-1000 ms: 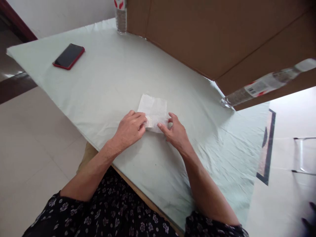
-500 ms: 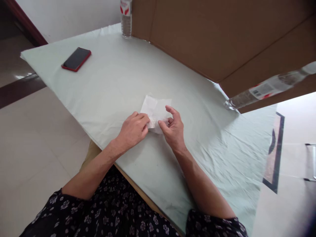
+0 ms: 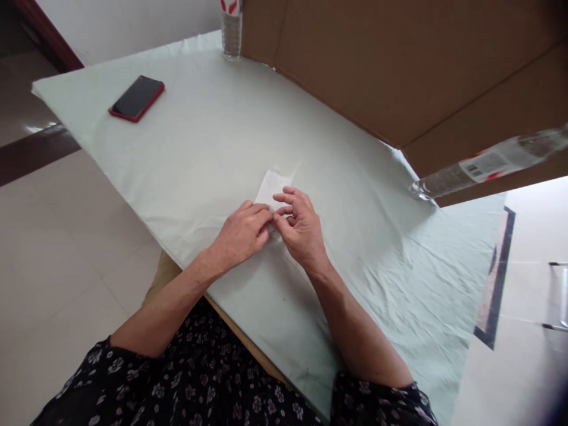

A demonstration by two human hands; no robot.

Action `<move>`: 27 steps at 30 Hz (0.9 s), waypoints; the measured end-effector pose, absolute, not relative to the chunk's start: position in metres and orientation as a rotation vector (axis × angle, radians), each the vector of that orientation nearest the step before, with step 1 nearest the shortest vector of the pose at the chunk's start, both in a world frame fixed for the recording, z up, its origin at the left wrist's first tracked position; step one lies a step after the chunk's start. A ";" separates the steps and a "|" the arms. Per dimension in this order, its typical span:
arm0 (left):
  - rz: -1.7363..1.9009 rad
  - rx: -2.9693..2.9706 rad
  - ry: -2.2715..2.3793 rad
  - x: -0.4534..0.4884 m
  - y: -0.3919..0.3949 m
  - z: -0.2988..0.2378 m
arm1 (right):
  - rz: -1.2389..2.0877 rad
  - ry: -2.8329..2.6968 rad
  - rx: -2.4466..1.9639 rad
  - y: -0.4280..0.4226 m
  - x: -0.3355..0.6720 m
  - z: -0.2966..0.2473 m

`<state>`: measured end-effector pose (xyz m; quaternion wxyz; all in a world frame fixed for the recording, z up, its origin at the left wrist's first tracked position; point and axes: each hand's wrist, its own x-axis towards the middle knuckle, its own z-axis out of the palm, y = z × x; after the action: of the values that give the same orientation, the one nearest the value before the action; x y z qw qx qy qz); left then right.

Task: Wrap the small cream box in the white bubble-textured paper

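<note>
A thin white tissue (image 3: 268,187), partly folded over, lies on the pale green tablecloth (image 3: 199,136) between my two hands. My left hand (image 3: 239,234) has its fingers bent together on the tissue's left and near side, gripping it. From the right, my right hand (image 3: 302,231) pinches the near part of the tissue, its thumb close to the left fingertips and its other fingers curled above. Both hands cover much of the tissue's near half. A pointed corner of it sticks up beyond my right fingers.
A phone in a red case (image 3: 137,98) lies at the far left of the table. Along the far side stands a large brown cardboard panel (image 3: 355,65), with one clear water bottle (image 3: 231,35) at its left end and another clear bottle (image 3: 483,165) at its right.
My right hand has moved left, bringing the tissue's right side over toward my left fingers. The tissue shows narrower now. My left hand has stayed nearly in place.
</note>
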<state>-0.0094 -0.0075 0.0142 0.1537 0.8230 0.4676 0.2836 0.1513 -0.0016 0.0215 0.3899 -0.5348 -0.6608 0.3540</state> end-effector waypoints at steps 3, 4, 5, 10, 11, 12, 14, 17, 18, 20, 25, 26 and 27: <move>0.888 2.231 1.363 -0.009 -0.010 0.011 | 1.000 -1.696 -1.315 -0.008 0.155 0.022; 0.921 2.182 1.378 -0.008 -0.011 0.010 | 1.010 -1.711 -1.299 -0.011 0.156 0.022; 0.955 2.133 1.390 -0.008 -0.012 0.009 | 1.007 -1.735 -1.282 -0.013 0.157 0.022; 1.097 1.881 1.398 -0.004 -0.016 0.010 | 0.896 -1.924 -1.211 -0.021 0.159 0.024; 1.116 1.834 1.419 -0.002 -0.015 0.011 | 0.883 -1.948 -1.209 -0.020 0.160 0.025; 1.128 1.796 1.448 0.000 -0.014 0.012 | 0.875 -1.964 -1.209 -0.019 0.160 0.026; 1.119 1.765 1.503 0.005 -0.012 0.013 | 0.885 -1.983 -1.211 -0.015 0.161 0.028; 1.063 1.803 1.540 0.010 -0.009 0.012 | 1.029 -1.953 -1.196 -0.004 0.166 0.032; 1.049 1.818 1.543 0.011 -0.008 0.012 | 1.086 -1.917 -1.189 0.000 0.168 0.033; 1.045 1.824 1.551 0.011 -0.007 0.011 | 1.103 -1.817 -1.210 0.007 0.174 0.035; 1.057 1.805 1.529 0.010 -0.007 0.010 | 0.805 -1.677 -1.355 0.010 0.188 0.035; 1.057 1.809 1.521 0.009 -0.006 0.010 | 0.792 -1.712 -1.358 0.008 0.188 0.034; 1.055 1.816 1.515 0.009 -0.006 0.010 | 0.786 -1.769 -1.349 0.006 0.187 0.032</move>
<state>0.0086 -0.0063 0.0102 0.2723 0.6748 0.5628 0.3921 0.1870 0.0059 0.0321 0.3812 -0.5285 -0.6931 0.3082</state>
